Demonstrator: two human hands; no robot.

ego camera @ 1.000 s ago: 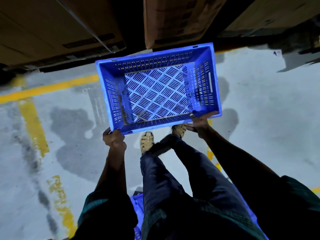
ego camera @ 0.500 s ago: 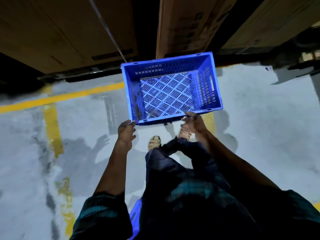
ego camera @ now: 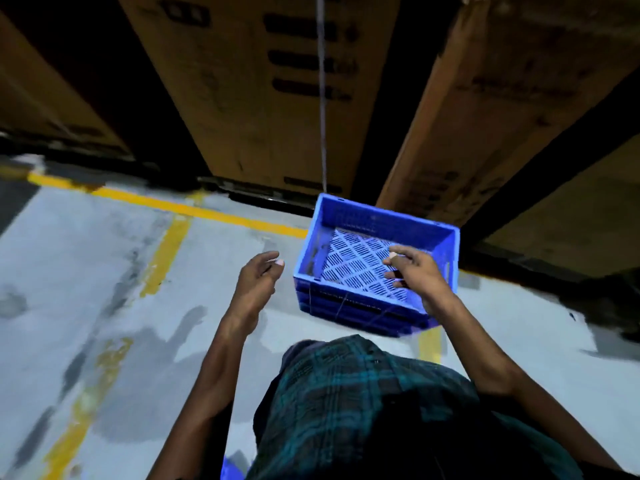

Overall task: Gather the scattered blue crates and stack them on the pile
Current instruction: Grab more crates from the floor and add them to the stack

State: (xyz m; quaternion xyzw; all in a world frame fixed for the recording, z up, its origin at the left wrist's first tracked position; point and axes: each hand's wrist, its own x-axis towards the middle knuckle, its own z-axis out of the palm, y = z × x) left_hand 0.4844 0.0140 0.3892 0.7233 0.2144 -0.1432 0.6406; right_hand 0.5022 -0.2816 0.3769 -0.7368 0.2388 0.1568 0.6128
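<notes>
Top blue crate [ego camera: 377,237] sits nested on the crate pile [ego camera: 363,315], on the grey floor [ego camera: 104,271] right of centre. I count several stacked rims under it, exact number unclear from blur. Pile sits just in front of the tall cardboard boxes [ego camera: 263,98], with its far edge near the yellow floor line [ego camera: 194,209] that runs along their base. Crate interior shows only the perforated bottom.

Left hand [ego camera: 256,282]: off the crate, just beside its left wall, fingers loosely curved, nothing in it. Gap to the crate wall is visible.

Right hand [ego camera: 415,271]: over the near right part of the crate opening, fingers loosely bent, not wrapped round anything. I can't tell if the fingertips touch the near rim or just hover above it; looks released either way.

Both forearms reach forward from the bottom of the view. My plaid shirt [ego camera: 363,393] fills bottom centre. A small patch of blue [ego camera: 232,467] shows at the bottom edge beside it; can't tell what it is.

A second yellow line [ego camera: 166,254] branches off toward me, left of the left hand. Dark wet-looking patches on the floor. A thin strap or cord [ego camera: 322,98] runs down the middle box front.
</notes>
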